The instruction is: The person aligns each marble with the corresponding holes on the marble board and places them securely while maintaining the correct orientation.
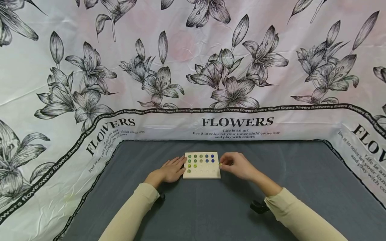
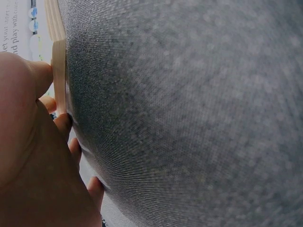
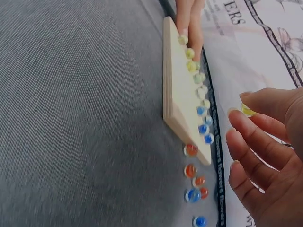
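Note:
A pale wooden board (image 1: 202, 174) with rows of shallow hollows lies flat on the table. Green and blue marbles fill its two back rows, and a few yellow-green marbles (image 1: 192, 166) sit in the front rows at the left. My left hand (image 1: 173, 170) rests against the board's left edge, fingers stretched out; in the left wrist view the thumb (image 2: 42, 78) touches its wooden side. Just off the right edge, my right hand (image 1: 238, 165) pinches a yellow marble (image 3: 247, 110) between thumb and index finger, the other fingers loosely bent.
In the right wrist view, several red and blue marbles (image 3: 190, 170) show past the board's right end. A dark grey cloth (image 1: 193, 214) covers the table. A flower-printed sheet (image 1: 238, 124) borders it at the back and sides.

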`<state>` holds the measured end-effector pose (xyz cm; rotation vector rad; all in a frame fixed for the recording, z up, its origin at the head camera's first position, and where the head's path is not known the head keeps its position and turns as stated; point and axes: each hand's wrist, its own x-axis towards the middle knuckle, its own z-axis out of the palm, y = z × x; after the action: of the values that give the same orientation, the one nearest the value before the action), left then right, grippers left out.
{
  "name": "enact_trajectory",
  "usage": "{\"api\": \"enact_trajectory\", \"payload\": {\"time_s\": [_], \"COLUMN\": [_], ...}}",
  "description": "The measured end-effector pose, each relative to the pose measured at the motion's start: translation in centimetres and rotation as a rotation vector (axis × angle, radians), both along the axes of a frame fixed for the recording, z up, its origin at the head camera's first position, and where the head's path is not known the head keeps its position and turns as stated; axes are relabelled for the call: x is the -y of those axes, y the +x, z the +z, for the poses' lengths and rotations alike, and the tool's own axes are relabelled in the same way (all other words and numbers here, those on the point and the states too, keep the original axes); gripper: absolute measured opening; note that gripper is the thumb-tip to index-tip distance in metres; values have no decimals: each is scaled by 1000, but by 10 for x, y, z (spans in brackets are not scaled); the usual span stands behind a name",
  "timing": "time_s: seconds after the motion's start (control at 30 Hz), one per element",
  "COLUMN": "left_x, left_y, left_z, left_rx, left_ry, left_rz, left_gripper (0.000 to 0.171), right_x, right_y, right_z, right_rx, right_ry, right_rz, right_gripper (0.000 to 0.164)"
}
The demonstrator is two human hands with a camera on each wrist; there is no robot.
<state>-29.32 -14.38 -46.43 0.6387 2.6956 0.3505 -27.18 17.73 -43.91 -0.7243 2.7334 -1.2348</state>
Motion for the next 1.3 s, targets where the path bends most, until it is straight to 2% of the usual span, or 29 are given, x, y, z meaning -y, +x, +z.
{"api": "enact_trajectory", "payload": {"time_s": [0.43,0.77,1.07,1.3], "left_x": [-1,0,0,2], "left_y": [0,-1,-1,0], "left_z": [-2,-3,1,0], "left_rx": [4,9,-1,7], "left_ry": [6,-10,7,11], "left_rz": [-10,5,-1,5], "left_gripper": [58,58,58,58], "right_x": [38,73,92,96], "right_y": [-2,-10,-15,-16], "right_z": [-2,-14,-26,-37], "right_rx": [-25,-19,-53,-42], "right_ry": [-21,-40,27,-10], "right_rz": [90,139,90,36], "right_gripper": [10,9,8,7]}}
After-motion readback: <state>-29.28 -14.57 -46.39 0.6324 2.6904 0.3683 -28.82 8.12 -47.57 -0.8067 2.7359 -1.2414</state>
